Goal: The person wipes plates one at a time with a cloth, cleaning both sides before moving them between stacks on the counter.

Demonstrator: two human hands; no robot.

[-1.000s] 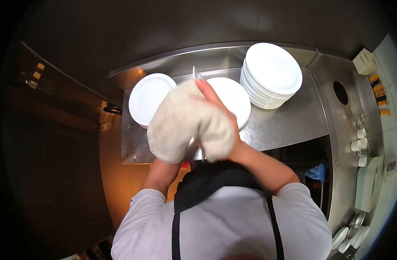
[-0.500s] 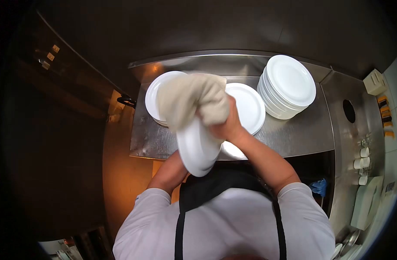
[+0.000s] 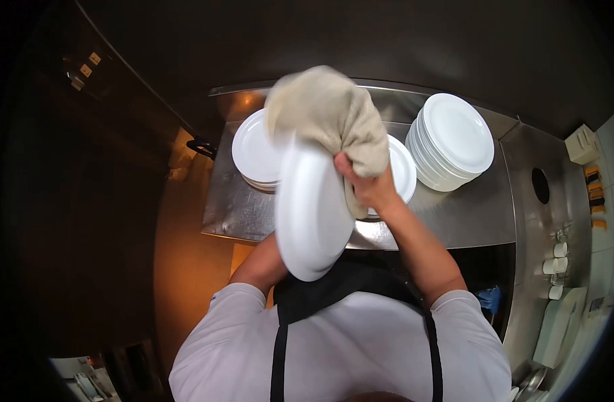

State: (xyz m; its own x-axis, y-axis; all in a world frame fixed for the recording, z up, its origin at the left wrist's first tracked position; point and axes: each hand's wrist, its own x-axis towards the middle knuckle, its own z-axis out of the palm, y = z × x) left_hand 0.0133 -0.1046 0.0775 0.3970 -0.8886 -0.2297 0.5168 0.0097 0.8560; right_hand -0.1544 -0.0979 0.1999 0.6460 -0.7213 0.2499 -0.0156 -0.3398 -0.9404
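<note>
A white plate (image 3: 313,208) is held up in front of my apron, tilted nearly on edge. Its upper part is covered by a beige cloth (image 3: 327,110), slightly blurred by motion. My right hand (image 3: 368,184) grips the cloth at the plate's right edge, fingers closed round the fabric. My left forearm runs up behind the plate; the left hand itself is hidden by plate and cloth. Behind the held plate, a short stack of white plates (image 3: 254,147) stands at left on the steel counter (image 3: 447,221), and another white plate (image 3: 403,171) lies partly hidden behind my right hand.
A tall, leaning stack of white plates (image 3: 457,137) stands at the counter's back right. Further right are a round hole (image 3: 540,185) in a steel surface, small white cups (image 3: 555,266) and a pale box (image 3: 581,144). A blue cloth-like item (image 3: 489,299) hangs below the counter.
The cloth and my right hand have moved up and to the right. The plate has risen slightly and shows more of its surface. The stacks stay put while the view shifts a little.
</note>
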